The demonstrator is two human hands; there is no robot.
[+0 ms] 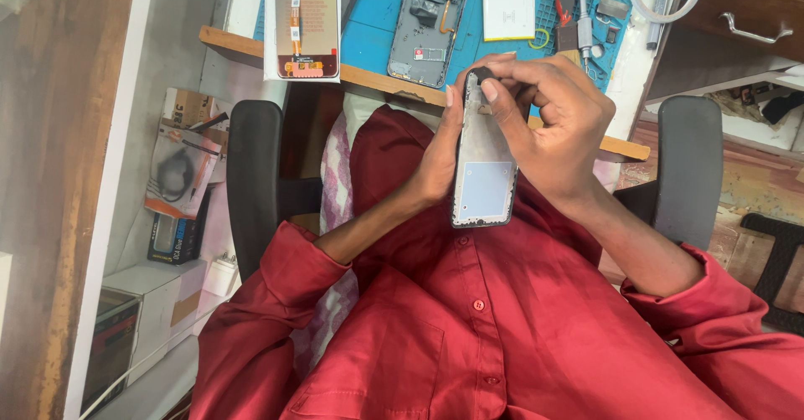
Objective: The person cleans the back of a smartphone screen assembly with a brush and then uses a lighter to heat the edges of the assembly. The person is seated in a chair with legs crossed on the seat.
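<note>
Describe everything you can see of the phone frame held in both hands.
The phone frame is a slim dark-edged shell with its grey metal-looking inner face showing, a pale blue rectangular patch near its lower end. It is held lengthwise over the red shirt, just off the desk edge. The left hand cradles its left side; the right hand grips the right, fingertips pinching a small dark part at its top.
</note>
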